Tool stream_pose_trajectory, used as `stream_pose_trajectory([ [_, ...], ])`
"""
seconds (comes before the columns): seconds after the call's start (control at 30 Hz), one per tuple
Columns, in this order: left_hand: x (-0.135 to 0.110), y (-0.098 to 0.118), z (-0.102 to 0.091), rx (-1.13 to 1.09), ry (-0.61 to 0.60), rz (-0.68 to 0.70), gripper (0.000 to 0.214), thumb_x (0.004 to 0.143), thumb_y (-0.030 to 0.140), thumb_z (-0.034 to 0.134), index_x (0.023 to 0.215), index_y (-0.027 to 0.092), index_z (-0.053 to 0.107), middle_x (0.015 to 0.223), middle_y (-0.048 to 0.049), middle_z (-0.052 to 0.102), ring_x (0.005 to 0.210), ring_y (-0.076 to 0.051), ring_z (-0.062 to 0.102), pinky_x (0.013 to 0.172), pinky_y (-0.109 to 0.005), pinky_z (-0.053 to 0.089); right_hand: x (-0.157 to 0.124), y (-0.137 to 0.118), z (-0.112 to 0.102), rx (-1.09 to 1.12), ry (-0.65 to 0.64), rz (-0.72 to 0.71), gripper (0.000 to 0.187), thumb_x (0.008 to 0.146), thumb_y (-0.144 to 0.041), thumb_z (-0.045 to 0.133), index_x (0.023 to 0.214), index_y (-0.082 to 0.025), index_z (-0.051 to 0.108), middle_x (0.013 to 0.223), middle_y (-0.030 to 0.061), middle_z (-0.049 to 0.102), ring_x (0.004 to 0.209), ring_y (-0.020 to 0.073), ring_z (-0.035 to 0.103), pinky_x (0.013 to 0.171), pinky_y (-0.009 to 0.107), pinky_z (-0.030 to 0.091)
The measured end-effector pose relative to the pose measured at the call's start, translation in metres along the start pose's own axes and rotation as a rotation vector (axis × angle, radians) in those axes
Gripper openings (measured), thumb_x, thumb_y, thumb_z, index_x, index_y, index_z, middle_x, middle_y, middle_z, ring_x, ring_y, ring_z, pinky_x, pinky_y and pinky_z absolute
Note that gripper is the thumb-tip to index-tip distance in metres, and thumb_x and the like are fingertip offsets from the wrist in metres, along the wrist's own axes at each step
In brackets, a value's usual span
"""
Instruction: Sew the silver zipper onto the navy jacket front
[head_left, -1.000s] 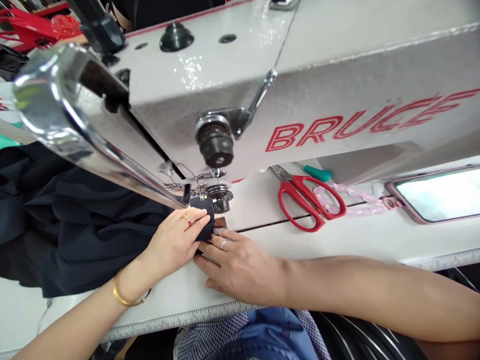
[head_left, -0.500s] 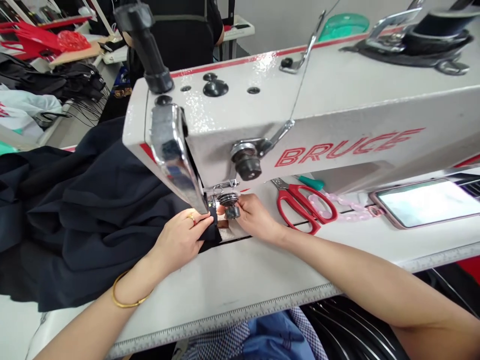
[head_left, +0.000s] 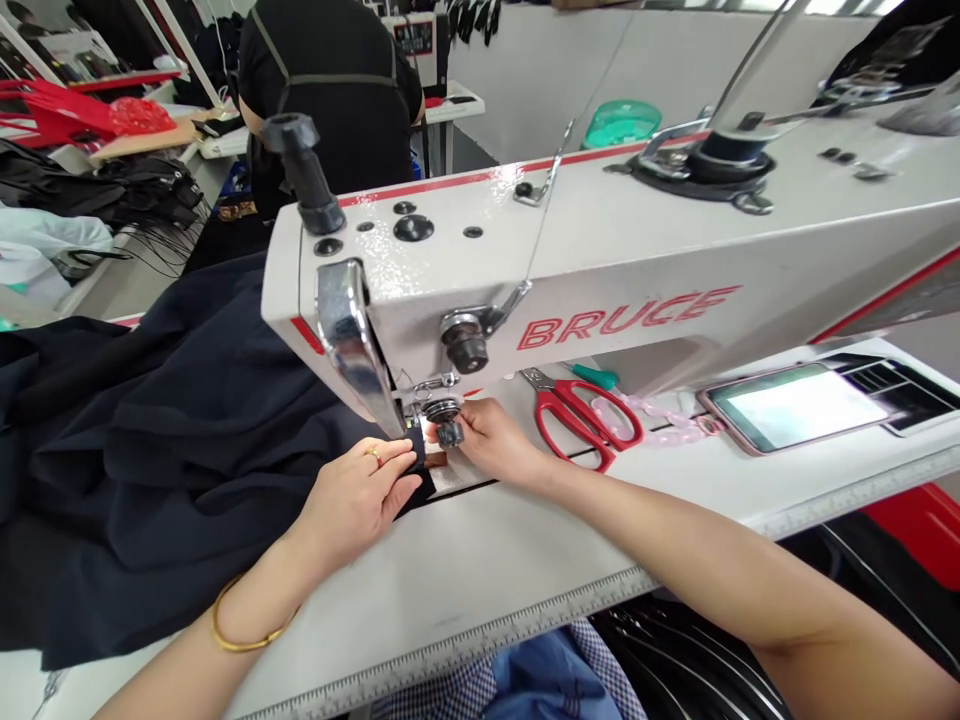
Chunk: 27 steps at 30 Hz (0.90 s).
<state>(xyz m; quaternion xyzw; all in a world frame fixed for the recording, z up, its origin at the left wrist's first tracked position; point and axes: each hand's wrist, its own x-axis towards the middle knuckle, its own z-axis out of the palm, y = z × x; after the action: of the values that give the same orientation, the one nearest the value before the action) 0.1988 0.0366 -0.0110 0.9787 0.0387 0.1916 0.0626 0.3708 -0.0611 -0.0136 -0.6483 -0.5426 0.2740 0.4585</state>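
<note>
White tabletop, ruler strip along near edge; red-handled scissors at right. Dark cloth heaped left, edge at sewing machine. Left hand flat on cloth, fingers extended; right hand curled beside knob, hold unclear. Person in black beyond, pale wall.

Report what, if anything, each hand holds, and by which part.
The left hand rests on the dark cloth near its edge; no grip shows. Whether the right hand holds anything cannot be told; a knob partly hides it.
</note>
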Motion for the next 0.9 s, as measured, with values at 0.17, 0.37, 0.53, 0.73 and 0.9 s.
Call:
stream_pose_trajectory([
  [0.17, -0.002, -0.001, -0.003, -0.063, 0.038, 0.007, 0.023, 0.086, 0.022, 0.041, 0.099, 0.015, 0.059, 0.096, -0.0056, 0.064, 0.089, -0.017, 0.058, 0.076, -0.029, 0.050, -0.006, -0.004, 0.000, -0.189, -0.078, -0.091, 0.032, 0.089, -0.030, 0.040, 0.065, -0.014, 0.054, 0.062, -0.0009, 0.056, 0.058, 0.0084, 0.050, 0.055, 0.017, 0.033],
  [0.37, -0.012, -0.018, 0.012, -0.035, 0.068, 0.043, 0.027, 0.085, 0.031, 0.039, 0.104, 0.024, 0.057, 0.102, -0.0006, 0.062, 0.091, -0.016, 0.059, 0.074, -0.025, 0.050, -0.006, -0.011, -0.007, -0.317, -0.176, -0.077, 0.029, 0.090, -0.036, 0.043, 0.073, -0.016, 0.056, 0.072, -0.0020, 0.060, 0.066, 0.0076, 0.052, 0.058, 0.015, 0.034],
  [0.53, -0.011, -0.014, 0.010, -0.092, 0.027, 0.000, 0.028, 0.086, 0.027, 0.037, 0.107, 0.024, 0.055, 0.104, -0.0004, 0.061, 0.093, -0.014, 0.058, 0.077, -0.022, 0.050, -0.008, -0.013, -0.010, -0.313, -0.189, -0.076, 0.032, 0.090, -0.039, 0.042, 0.073, -0.016, 0.055, 0.071, -0.0015, 0.060, 0.064, 0.0074, 0.052, 0.057, 0.015, 0.034],
  [0.73, -0.002, -0.001, 0.000, -0.125, 0.046, -0.019, 0.023, 0.083, 0.018, 0.043, 0.101, 0.017, 0.058, 0.097, -0.0050, 0.062, 0.090, -0.015, 0.057, 0.078, -0.024, 0.049, -0.012, -0.008, -0.004, -0.209, -0.139, -0.151, 0.029, 0.091, -0.030, 0.039, 0.071, -0.014, 0.055, 0.068, 0.0006, 0.059, 0.062, 0.0087, 0.053, 0.056, 0.017, 0.035],
  [0.9, -0.007, -0.002, -0.001, -0.224, 0.021, -0.042, 0.019, 0.081, 0.021, 0.053, 0.099, 0.016, 0.059, 0.096, -0.0064, 0.061, 0.088, -0.015, 0.055, 0.075, -0.025, 0.049, -0.011, -0.007, 0.000, -0.152, -0.071, -0.107, 0.023, 0.089, -0.025, 0.038, 0.079, -0.015, 0.057, 0.072, 0.0017, 0.060, 0.064, 0.0106, 0.054, 0.059, 0.020, 0.039],
])
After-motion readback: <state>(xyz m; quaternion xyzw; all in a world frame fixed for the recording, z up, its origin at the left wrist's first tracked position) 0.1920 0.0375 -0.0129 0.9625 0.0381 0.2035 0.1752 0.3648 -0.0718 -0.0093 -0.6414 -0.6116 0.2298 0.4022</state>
